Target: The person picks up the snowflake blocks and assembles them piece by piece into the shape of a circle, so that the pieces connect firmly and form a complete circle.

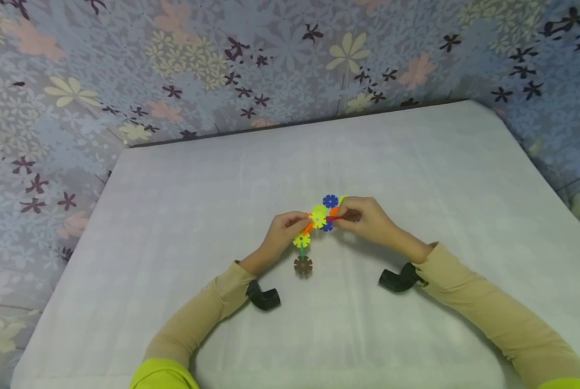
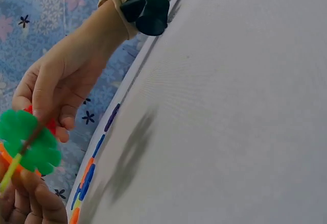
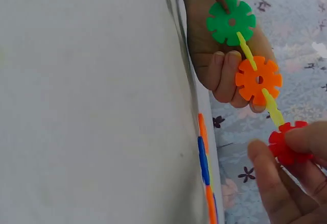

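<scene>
A chain of slotted plastic discs is held up between both hands. My left hand grips it by an orange disc; a green disc and yellow ones are linked beside it. From its lower end hangs a brown disc. My right hand pinches a red disc between thumb and fingers. In the right wrist view a yellow disc, seen edge-on, links the red disc to the orange one.
Beyond the hands, more linked discs lie flat on the white-covered table, among them a blue disc. Dark camera mounts hang from both wrists. A flower-patterned wall covering rises behind the table.
</scene>
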`<state>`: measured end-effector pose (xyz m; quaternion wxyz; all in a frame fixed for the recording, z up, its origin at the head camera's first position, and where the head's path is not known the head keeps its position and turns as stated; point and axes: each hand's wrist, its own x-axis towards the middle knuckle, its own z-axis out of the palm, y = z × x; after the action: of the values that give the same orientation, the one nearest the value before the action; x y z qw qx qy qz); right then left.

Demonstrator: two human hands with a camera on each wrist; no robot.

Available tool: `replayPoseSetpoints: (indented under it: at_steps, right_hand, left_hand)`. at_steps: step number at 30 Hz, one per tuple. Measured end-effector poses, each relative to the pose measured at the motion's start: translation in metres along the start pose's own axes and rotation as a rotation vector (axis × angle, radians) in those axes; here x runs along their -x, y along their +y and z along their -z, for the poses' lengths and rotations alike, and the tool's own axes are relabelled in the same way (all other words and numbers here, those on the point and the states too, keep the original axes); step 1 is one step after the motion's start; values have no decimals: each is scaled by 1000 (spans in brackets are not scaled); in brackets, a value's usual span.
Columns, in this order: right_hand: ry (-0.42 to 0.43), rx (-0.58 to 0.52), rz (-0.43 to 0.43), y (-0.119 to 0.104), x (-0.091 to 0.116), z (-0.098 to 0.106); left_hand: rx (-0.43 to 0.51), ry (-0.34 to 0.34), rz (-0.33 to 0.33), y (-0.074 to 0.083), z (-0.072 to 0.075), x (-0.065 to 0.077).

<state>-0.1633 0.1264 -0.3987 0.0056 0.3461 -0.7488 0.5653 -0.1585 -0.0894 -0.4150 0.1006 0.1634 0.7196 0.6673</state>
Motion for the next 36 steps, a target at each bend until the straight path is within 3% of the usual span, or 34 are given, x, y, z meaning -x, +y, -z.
replayPoseSetpoints:
  at_steps: [3,6,14,21,27,34,36]
  right_hand:
    - [22,-86,-82,-6,-1,-1]
    - [31,-152,-151,-17,-2,-2]
    - [88,-214,-198,1,1,-10]
    - [96,-161,-138,11,5,-16]
    - [85,-135,-53,-5,6,-14]
    - [-33,-119,-89,-12,0,-3]
    - [-9,-57,-71,-9,-1,7]
  left_hand:
    - [105,11,100,-7,1,-4]
    - [176,0,154,-6,1,-5]
    - [164,-22,144,-5,3,-3]
    - [79,-79,100,-13,6,0]
    - [45,-150,46,-14,4,-1]
    - [109,-181,165,-7,-1,-3]
    - [108,-198,179,-6,-2,-3]
